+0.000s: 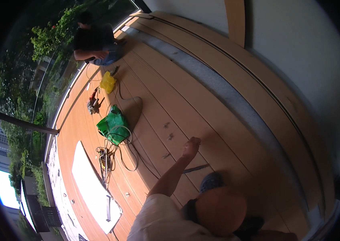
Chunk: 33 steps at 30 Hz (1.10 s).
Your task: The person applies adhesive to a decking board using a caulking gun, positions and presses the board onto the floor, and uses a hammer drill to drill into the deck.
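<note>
My left hand (192, 147) is closed above the wood-coloured floor boards (218, 146). Whether anything is inside its curled fingers cannot be made out. Just left of it lie small piles of metal bits (170, 136), perhaps screws or clips, too small to tell. A dark flat strip (196, 168) rests on the boards below the hand, close to my shoe (211, 181). My bent knee (222, 211) fills the lower middle of the view. No part of my right hand can be made out.
A green bag (113, 126), a yellow bag (108, 82), a red-handled tool (93, 102) and tangled cables (105, 160) lie leftward. A white panel (91, 186) is in sunlight. Another person (95, 42) crouches far off. Long boards (238, 78) flank a grey gap (202, 66) beside the wall.
</note>
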{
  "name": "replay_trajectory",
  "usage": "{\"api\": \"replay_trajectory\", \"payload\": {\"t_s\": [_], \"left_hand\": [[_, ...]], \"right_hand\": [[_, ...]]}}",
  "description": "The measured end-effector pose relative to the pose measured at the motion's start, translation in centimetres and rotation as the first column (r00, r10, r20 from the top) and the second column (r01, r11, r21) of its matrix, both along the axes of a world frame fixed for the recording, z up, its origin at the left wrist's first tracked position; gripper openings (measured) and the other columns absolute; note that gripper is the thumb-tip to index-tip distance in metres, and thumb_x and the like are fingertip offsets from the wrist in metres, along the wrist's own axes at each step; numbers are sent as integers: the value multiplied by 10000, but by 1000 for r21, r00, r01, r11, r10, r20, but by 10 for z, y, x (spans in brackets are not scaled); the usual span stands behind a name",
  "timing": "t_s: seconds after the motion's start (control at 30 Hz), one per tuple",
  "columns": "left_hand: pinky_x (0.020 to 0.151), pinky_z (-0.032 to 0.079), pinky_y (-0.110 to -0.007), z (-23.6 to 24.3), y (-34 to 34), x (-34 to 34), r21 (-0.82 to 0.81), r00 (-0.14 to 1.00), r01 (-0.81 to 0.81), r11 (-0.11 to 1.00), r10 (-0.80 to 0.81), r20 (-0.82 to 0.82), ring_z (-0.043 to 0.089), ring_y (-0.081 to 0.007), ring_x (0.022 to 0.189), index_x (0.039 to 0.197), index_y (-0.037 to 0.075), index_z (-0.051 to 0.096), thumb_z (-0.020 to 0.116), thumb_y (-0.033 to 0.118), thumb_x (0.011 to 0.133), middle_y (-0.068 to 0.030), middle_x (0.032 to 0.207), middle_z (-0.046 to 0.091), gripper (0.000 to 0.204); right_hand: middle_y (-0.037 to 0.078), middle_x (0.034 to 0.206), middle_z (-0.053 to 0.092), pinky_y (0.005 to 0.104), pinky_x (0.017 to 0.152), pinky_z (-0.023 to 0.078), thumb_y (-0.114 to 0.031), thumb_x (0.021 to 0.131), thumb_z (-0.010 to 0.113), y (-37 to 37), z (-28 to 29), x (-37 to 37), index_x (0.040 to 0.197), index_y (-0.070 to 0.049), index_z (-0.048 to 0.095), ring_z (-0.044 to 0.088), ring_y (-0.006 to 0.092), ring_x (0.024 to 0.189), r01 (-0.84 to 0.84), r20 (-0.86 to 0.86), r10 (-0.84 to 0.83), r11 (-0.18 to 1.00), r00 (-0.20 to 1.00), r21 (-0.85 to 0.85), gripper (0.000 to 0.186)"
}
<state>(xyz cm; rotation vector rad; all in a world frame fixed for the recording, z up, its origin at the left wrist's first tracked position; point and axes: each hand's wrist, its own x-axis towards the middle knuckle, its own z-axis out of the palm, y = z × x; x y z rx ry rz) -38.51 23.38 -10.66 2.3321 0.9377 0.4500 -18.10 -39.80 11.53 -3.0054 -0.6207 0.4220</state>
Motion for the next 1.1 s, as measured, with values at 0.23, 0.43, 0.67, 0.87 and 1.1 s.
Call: {"api": "replay_trajectory", "payload": {"t_s": [0.23, 0.43, 0.67, 0.87, 1.1], "left_hand": [[922, 510, -414, -31, -72, 88, -314, 936, 314, 896, -348, -57, 629, -329, 1076, 1113, 87, 696, 606, 145, 939, -112, 1177, 663, 204], [936, 516, -412, -66, -92, 130, -272, 712, 577, 770, -638, -294, 609, -312, 1135, 1114, 130, 705, 594, 135, 926, -93, 1216, 653, 219], [862, 532, -409, -39, -104, 124, -4, 884, 456, 890, -453, -113, 655, -320, 999, 1017, 61, 678, 589, 209, 946, -133, 1031, 673, 187], [859, 536, -419, 49, -82, 55, -201, 879, 358, 912, -401, -259, 643, -329, 980, 1052, 51, 680, 611, 119, 939, -135, 1048, 652, 148], [728, 527, -450, 199, -48, 11, -47, 780, 481, 875, -452, -433, 679, -340, 779, 1111, 32, 659, 555, 183, 963, -167, 867, 690, 236]], "right_hand": [[99, 774, 624, 361, 563, 460, -182, 1012, 492, 1, 9, 7, 910, -53, 623, 580, 264, 635, -36, 10, 36, 999, 999, 0, 210], [91, 758, 614, 347, 546, 453, -179, 1018, 487, -2, 23, 5, 887, -48, 620, 569, 248, 611, -82, 13, 82, 997, 997, -3, 228], [81, 739, 603, 331, 526, 445, -176, 1024, 481, -11, 40, -2, 861, -42, 617, 556, 229, 583, -103, 17, 103, 995, 995, 1, 251], [73, 723, 594, 317, 508, 438, -173, 1030, 476, 3, 46, 22, 839, -37, 614, 545, 213, 559, -188, -3, 189, 980, 982, 72, 272], [63, 705, 583, 300, 488, 430, -170, 1037, 471, 48, 32, 62, 813, -30, 611, 533, 194, 532, -306, -19, 315, 934, 949, 182, 299]]}}
